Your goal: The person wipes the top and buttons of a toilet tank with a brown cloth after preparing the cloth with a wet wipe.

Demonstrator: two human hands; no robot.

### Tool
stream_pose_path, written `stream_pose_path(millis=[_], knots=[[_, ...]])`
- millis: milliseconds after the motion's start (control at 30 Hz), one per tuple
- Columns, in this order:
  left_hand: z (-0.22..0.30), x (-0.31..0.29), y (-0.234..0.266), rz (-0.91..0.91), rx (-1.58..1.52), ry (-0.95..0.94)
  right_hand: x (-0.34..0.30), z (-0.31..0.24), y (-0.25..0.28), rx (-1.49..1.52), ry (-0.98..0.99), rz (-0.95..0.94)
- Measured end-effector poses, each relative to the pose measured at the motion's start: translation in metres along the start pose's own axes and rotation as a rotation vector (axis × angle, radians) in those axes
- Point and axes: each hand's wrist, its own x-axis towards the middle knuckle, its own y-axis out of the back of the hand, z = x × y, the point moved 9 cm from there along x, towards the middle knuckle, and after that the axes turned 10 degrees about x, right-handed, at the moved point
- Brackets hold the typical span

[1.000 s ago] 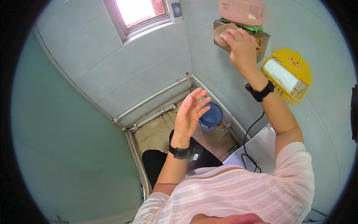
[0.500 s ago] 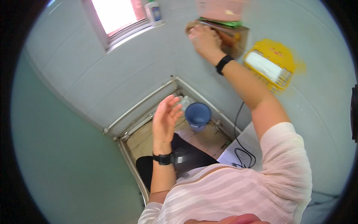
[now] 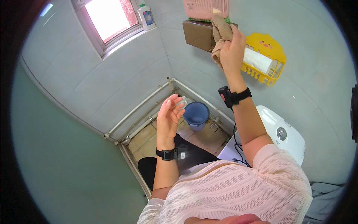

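Note:
A bunched tan cloth (image 3: 222,31) hangs from the fingers of my right hand (image 3: 234,52), which is closed on it. Behind the cloth is a brown box-shaped wall shelf (image 3: 198,36), partly hidden by it. My left hand (image 3: 168,118) is raised in front of me with its palm turned up and sideways; the fingers are loosely curled but apart, and nothing is in them. Both wrists wear black straps. Just right of my right hand, a yellow wall basket (image 3: 269,44) shaped like an animal's head holds a white roll (image 3: 258,61).
A pink ribbed basket (image 3: 205,9) stands on the shelf. A white bottle (image 3: 146,17) is on the windowsill. Below, a blue bucket (image 3: 196,114) sits on the tiled floor near wall pipes. A white appliance with a round dial (image 3: 281,133) is at the right, near a black cable.
My right hand has come away from the shelf, moving right and nearer with the tan cloth. The left hand has barely moved. The white appliance shows more now.

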Motion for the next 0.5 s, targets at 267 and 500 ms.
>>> stream_pose_path(millis=[267, 500], knots=[[-0.004, 0.001, 0.01, 0.022, 0.002, -0.015, -0.034, 0.025, -0.015, 0.102, -0.211, -0.044], [-0.003, 0.0, 0.016, 0.031, 0.001, 0.003, 0.032, 0.008, 0.04, 0.0, -0.205, 0.032]])
